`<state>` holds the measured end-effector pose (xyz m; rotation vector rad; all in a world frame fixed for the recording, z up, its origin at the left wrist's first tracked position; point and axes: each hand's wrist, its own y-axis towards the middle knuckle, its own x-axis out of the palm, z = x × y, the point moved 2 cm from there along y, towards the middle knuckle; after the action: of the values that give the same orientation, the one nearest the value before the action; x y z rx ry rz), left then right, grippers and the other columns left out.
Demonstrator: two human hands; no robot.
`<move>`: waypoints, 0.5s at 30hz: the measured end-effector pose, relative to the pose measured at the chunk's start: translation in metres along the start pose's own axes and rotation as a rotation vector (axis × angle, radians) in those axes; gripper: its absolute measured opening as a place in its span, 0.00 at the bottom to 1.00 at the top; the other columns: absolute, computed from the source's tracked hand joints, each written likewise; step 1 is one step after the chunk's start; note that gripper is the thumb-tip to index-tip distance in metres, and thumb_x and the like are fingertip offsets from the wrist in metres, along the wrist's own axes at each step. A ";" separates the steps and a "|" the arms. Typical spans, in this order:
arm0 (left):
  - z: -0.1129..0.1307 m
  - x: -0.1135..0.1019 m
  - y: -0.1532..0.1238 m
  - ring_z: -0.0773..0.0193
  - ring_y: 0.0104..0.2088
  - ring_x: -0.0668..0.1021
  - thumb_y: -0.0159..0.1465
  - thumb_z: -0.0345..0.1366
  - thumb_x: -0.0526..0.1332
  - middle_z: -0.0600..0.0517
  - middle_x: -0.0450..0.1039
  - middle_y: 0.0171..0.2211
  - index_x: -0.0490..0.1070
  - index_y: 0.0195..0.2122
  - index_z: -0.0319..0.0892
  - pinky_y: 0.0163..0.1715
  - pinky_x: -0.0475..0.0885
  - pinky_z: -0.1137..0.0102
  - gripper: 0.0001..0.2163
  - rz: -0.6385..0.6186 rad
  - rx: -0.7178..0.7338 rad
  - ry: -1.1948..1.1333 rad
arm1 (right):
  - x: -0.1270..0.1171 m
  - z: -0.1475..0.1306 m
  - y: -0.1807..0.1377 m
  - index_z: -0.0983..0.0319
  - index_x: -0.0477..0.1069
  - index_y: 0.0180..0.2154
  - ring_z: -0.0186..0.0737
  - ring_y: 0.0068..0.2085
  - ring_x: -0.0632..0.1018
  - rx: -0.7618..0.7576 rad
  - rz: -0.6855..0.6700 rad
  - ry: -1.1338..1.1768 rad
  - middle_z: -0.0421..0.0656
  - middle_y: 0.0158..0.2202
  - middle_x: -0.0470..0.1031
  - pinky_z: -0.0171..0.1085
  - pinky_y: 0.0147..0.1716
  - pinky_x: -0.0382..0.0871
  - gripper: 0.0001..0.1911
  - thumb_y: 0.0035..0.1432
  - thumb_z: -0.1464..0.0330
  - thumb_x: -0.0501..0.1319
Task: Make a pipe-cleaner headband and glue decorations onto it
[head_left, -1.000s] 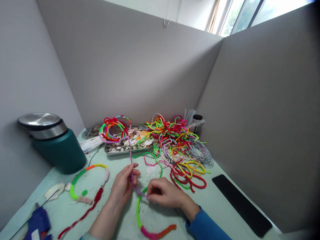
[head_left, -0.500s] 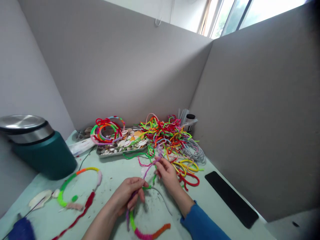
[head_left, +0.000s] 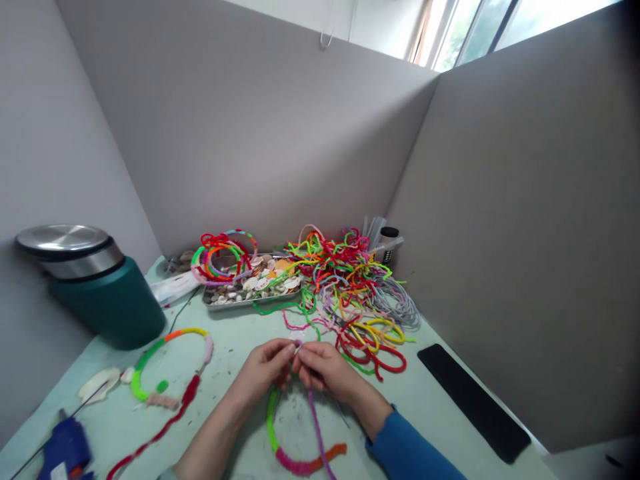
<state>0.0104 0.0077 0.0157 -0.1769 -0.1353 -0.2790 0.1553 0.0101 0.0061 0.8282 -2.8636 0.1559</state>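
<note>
My left hand (head_left: 273,363) and my right hand (head_left: 320,365) meet fingertip to fingertip, both closed in a pinch on a purple strand of fuzzy yarn (head_left: 316,417). A small bend of it shows between the thumbs, and its tail hangs below my right hand. Under the hands curves a partly wrapped ring (head_left: 294,467), banded lime green, magenta and orange; its upper part is hidden by my fingers. A bare grey end of cord shows below my right wrist. To the left lies another wrapped ring (head_left: 141,363) with a loose red yarn tail (head_left: 165,427).
A metal tray (head_left: 240,303) of shells and finished rings stands at the back, beside a tangled heap of coloured yarn (head_left: 335,257). Scissors (head_left: 341,323) lie near yellow and red loops. A teal flask (head_left: 113,300) and a blue glue gun (head_left: 65,447) are left, a black strip (head_left: 473,403) right.
My right hand has come down and left to meet my left hand. The purple yarn, earlier stretched up between them, now bends at the fingertips, with its tail hanging down.
</note>
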 end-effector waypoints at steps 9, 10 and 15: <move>-0.009 -0.006 0.007 0.72 0.12 0.65 0.51 0.45 0.64 0.56 0.65 0.12 0.71 0.25 0.36 0.14 0.58 0.76 0.14 0.096 0.017 0.114 | 0.007 0.007 0.000 0.67 0.71 0.27 0.23 0.12 0.57 0.079 -0.078 0.048 0.36 0.15 0.68 0.27 0.12 0.44 0.17 0.59 0.59 0.56; -0.010 -0.006 0.007 0.72 0.12 0.65 0.51 0.45 0.64 0.56 0.65 0.12 0.71 0.24 0.36 0.14 0.58 0.76 0.14 0.097 0.015 0.127 | 0.006 0.007 0.000 0.67 0.71 0.27 0.23 0.12 0.57 0.083 -0.074 0.055 0.36 0.15 0.69 0.27 0.11 0.44 0.17 0.59 0.59 0.56; -0.012 -0.008 0.009 0.72 0.13 0.66 0.51 0.46 0.63 0.54 0.67 0.13 0.71 0.26 0.35 0.15 0.59 0.76 0.15 0.065 -0.002 0.138 | 0.002 0.007 0.001 0.67 0.71 0.27 0.23 0.10 0.56 0.107 -0.077 0.105 0.37 0.15 0.69 0.27 0.10 0.43 0.18 0.58 0.59 0.56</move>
<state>0.0069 0.0158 0.0011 -0.1628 0.0079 -0.2260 0.1521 0.0091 -0.0005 0.9199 -2.7406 0.3359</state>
